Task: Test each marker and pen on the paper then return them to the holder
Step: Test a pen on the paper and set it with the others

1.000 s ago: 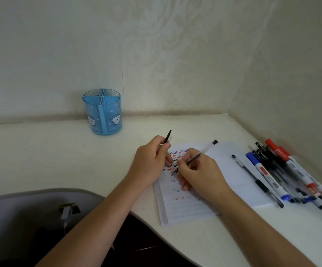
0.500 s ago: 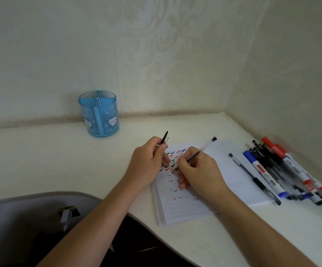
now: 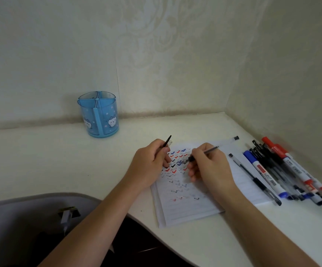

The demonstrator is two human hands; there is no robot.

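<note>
The right hand (image 3: 208, 166) is gripping a clear-barrelled pen (image 3: 212, 148), its thumb and fingers curling round the dark grip near the tip. The tip is pointing down and left at the paper (image 3: 185, 211), among the rows of tick marks (image 3: 177, 158); whether it is actually touching the sheet cannot be told. The pen's far end with its black plug is slanting up and to the right, over the far edge of the paper. The heel of this hand is lying over the middle of the sheet.

Just to the left, the left hand (image 3: 150, 162) is resting at the paper's left edge, its fingers curling in and pinching the pen cap (image 3: 167, 141), whose black clip is sticking up and away from the fingers. The two hands are sitting close together but not touching.

The ticks in red, blue and black are filling the far part of the lined paper, with fainter ones trailing nearer. To the right of the right hand, a black pen (image 3: 252, 177) is lying on the paper's right part. Beyond it, a pile of pens and markers (image 3: 291, 182) is lying along the right wall, a blue marker (image 3: 262, 173) and a red marker (image 3: 271, 146) among them.

Far to the left, well apart from the hands, the blue holder (image 3: 98, 116) is standing upright on the white desk (image 3: 40, 160) against the back wall. At the near left, a grey chair (image 3: 11, 218) with a cable plug (image 3: 66, 216) is showing.
</note>
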